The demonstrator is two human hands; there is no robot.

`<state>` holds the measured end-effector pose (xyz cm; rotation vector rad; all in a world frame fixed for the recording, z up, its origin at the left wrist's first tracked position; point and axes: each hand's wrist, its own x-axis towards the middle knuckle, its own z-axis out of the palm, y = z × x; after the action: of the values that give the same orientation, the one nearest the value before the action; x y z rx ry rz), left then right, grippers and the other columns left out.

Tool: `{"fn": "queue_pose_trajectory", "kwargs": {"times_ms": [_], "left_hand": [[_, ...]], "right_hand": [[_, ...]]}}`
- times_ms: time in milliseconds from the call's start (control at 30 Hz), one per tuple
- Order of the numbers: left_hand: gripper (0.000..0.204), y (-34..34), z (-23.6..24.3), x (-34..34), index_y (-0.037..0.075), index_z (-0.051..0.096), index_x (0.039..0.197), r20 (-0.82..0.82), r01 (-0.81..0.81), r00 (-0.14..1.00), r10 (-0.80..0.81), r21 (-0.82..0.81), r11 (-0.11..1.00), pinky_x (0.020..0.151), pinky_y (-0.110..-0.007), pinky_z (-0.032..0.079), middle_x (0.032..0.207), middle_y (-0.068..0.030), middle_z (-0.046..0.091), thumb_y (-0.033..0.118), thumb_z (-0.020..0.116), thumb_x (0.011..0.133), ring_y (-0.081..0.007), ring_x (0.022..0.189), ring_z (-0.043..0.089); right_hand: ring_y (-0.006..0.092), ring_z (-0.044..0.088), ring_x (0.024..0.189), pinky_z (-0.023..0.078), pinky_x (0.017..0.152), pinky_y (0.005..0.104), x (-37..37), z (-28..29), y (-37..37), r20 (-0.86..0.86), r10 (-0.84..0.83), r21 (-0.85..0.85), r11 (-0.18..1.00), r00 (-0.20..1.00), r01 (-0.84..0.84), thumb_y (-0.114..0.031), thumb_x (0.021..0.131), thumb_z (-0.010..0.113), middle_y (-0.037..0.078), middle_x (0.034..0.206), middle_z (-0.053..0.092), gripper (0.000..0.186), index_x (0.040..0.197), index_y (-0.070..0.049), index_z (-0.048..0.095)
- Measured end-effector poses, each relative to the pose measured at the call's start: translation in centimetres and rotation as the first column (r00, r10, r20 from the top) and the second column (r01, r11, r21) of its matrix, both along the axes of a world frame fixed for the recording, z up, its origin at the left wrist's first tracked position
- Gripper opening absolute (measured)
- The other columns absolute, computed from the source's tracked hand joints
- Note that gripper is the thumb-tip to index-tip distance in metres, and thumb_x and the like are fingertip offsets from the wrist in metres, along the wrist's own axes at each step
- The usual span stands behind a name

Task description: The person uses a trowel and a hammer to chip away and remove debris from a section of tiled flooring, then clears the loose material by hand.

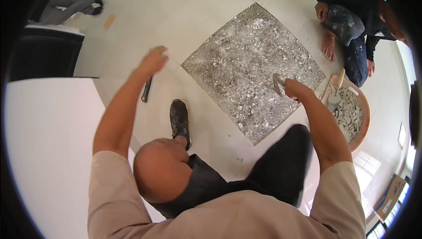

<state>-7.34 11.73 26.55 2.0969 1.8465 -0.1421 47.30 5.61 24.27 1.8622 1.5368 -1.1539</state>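
Grey, crumbly rubble fills a square patch (pixel 220 59) in the pale tiled floor (pixel 132 15), its corners pointing near, far, left and right. Over the right part of it, the person's right grip (pixel 297 90) is closed around a metal-headed tool (pixel 277 84), the flat grey head just beyond the fingers and above the loose bits. The left grip (pixel 154 61) is out over the tiles to the left of the patch, blurred — I cannot tell how far open it is or whether it holds anything. A black-handled tool (pixel 147 90) shows beside the left forearm, partly hidden. To the right, near the patch's right corner, sits an orange basin (pixel 367 122) of broken grey chips (pixel 351 118), with a wooden-handled trowel (pixel 341 77) resting in it — handle toward the far side. A co-worker (pixel 347 23) is down low at far right, one bare foot (pixel 328 45) near the patch.
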Motion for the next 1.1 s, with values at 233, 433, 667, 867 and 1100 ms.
{"fn": "queue_pose_trajectory", "kwargs": {"times_ms": [233,433,667,867,1100], "left_hand": [[0.074,4.8,-13.7,10.9,-0.003,0.019,0.159,0.154,0.340,0.932,-0.328,-0.061,0.939,0.126,-0.047,0.019,0.168,-0.0215,0.014,0.035,0.052,0.104,-0.0355,0.156,0.015],[0.071,10.5,-20.3,16.3,-0.006,0.018,0.157,0.098,0.418,0.894,-0.438,0.177,0.891,0.125,-0.052,0.020,0.166,-0.0260,0.015,0.036,0.043,0.106,-0.0377,0.155,0.015],[0.067,10.1,-19.8,21.3,-0.007,0.025,0.154,0.630,0.534,0.604,-0.488,0.135,0.835,0.125,-0.053,0.017,0.161,-0.0317,0.021,0.030,0.049,0.104,-0.0452,0.153,0.016],[0.064,9.8,-22.9,20.7,-0.001,0.036,0.152,0.236,0.119,0.957,-0.166,0.202,0.972,0.125,-0.054,0.016,0.165,-0.0298,0.015,0.032,0.053,0.101,-0.0470,0.154,0.010],[0.034,15.2,-16.5,22.2,0.004,0.069,0.124,0.404,0.546,0.675,-0.618,0.290,0.786,0.114,-0.053,0.039,0.156,-0.0197,0.042,0.021,0.062,0.096,-0.0438,0.139,0.044]], "right_hand": [[0.0373,0.069,0.060,0.054,0.043,0.0456,0.3,-2.5,1.2,0.089,0.106,0.014,0.994,0.990,-0.108,-0.016,0.099,0.049,0.026,0.088,0.067,0.025,0.117,0.002,0.052],[0.0402,0.065,0.055,0.055,0.047,0.0488,-1.3,-1.6,0.2,0.108,-0.102,0.084,0.992,0.989,0.093,-0.018,0.100,0.051,0.028,0.084,0.067,0.024,0.113,0.002,0.051],[0.0469,0.070,0.074,0.057,0.064,0.0536,-5.4,0.1,-1.6,0.178,-0.590,0.063,0.805,0.787,0.590,-0.018,0.099,0.052,0.032,0.099,0.069,0.028,0.119,0.001,0.051],[0.0506,0.069,0.081,0.056,0.072,0.0557,-7.4,-2.2,-3.4,0.064,-0.743,0.238,0.660,0.667,0.713,-0.020,0.101,0.051,0.036,0.103,0.067,0.030,0.122,0.003,0.050],[0.0514,0.068,0.082,0.056,0.069,0.0548,-8.6,-6.3,-8.2,0.015,-0.777,0.380,0.587,0.629,0.715,-0.023,0.102,0.051,0.037,0.105,0.066,0.038,0.130,0.003,0.047]]}}
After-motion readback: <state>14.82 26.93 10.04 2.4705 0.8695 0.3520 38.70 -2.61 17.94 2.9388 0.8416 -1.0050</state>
